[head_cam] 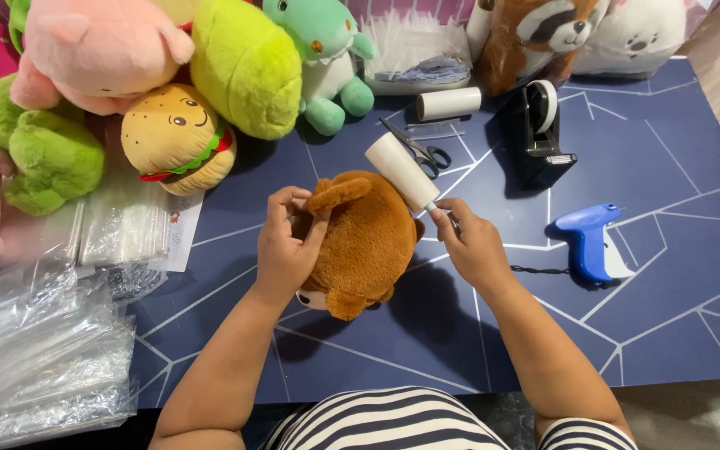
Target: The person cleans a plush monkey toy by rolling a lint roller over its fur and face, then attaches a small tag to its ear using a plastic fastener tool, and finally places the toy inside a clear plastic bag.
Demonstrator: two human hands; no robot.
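Striped fabric of my top sat at the bottom edge, and my two bare forearms reached out from it over the dark blue table [668,192] with its white line pattern. My left hand [287,246] was curled around the brown plush toy [367,242], the grip pinching one floppy limb near the top. My right hand [472,242] was closed on the handle of a white lint roller [402,171], whose roll rested against the toy's upper right side.

That brown toy lay in the middle of the table, between my hands. It looked light, soft and squashy, with a fuzzy pile that would not slip; I judged the body or a limb the easiest place to take hold, as it would give under the fingers.

Beyond it lay black scissors [418,150], a second white roll [448,103], a black tape dispenser [539,133] and a blue tagging gun [587,242]. At the far edge a shallow white tray [418,83] held what seemed to be clear plastic and grey scraps. Stacks of clear plastic bags [35,350] sat at left, seemingly empty, beside a pile of colourful plush toys [168,75].
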